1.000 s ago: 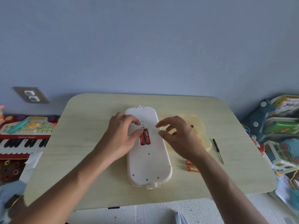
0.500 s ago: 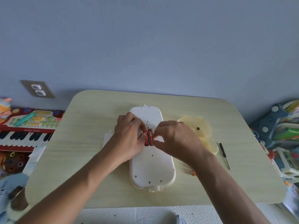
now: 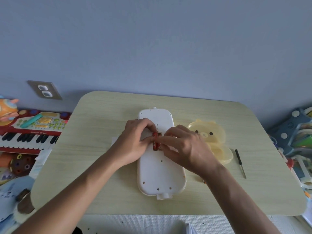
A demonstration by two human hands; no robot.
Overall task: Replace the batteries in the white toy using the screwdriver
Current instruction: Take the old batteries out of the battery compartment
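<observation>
The white toy [image 3: 160,173] lies face down, lengthwise, in the middle of the table [image 3: 94,159]. Its battery bay is open near the middle, with red batteries [image 3: 155,142] in it. My left hand [image 3: 133,142] and my right hand [image 3: 187,147] meet over the bay, fingertips pinching the batteries from both sides. One battery looks tilted up at its far end. The black screwdriver [image 3: 240,162] lies on the table to the right, untouched. A bit of an orange battery [image 3: 204,181] peeks out under my right wrist.
A yellow bear-shaped plastic case [image 3: 217,141] lies open right of the toy. A white paper [image 3: 114,140] sits under my left hand. A toy piano [image 3: 28,132] stands on the floor at left, and several toys [image 3: 297,137] are piled at right.
Both hands have closed in on the battery bay from apart, and their fingertips now pinch the red batteries. The camera view shifted slightly.
</observation>
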